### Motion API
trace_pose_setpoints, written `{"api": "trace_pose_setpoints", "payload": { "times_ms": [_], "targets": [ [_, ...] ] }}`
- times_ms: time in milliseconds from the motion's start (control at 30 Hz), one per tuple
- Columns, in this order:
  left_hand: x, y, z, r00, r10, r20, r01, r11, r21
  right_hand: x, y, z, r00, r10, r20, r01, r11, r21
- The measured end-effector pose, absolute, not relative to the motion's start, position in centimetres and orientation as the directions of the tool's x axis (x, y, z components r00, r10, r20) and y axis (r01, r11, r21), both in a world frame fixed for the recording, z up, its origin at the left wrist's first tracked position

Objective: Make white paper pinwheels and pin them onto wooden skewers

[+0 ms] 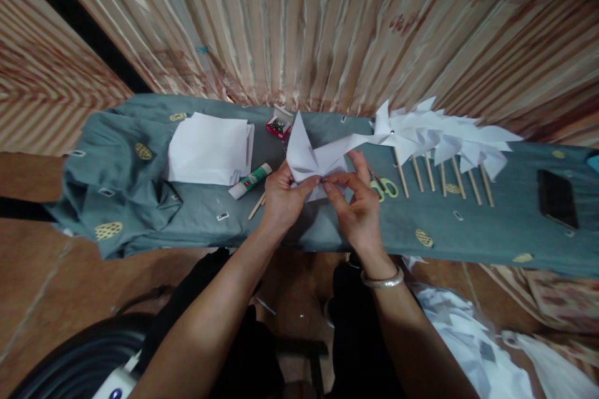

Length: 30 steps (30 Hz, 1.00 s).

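One long table draped in a grey-green patterned cloth [468, 230] runs across the room, laid out like a small production line. At its right end a row of finished white paper pinwheels on wooden sticks [440, 143] lies fanned out, apparently set aside. A stack of white paper sheets [208, 148] waits near the left hand [283, 199], with a white glue stick [250, 181] just beside it. Both hands meet over the middle: left and right hand [358, 209] pinch the folded white paper piece [309, 156] between thumbs and fingertips, raised just above the cloth. Green-handled scissors [386, 187] peek out beside the right hand.
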<state>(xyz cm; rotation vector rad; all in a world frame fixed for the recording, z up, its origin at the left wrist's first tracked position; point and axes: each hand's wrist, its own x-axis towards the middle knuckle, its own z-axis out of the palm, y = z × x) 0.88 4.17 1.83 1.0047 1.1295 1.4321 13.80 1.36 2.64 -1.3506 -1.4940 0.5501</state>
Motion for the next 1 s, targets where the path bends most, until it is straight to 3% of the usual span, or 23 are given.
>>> {"api": "trace_pose_setpoints", "payload": {
  "times_ms": [1000],
  "targets": [
    [0.81, 4.04, 1.69, -0.132, 0.991, 0.014, -0.174, -0.037, 0.984, 13.72, 1.48, 2.48, 0.168, 0.949, 0.267, 0.374, 0.189, -0.908]
  ]
}}
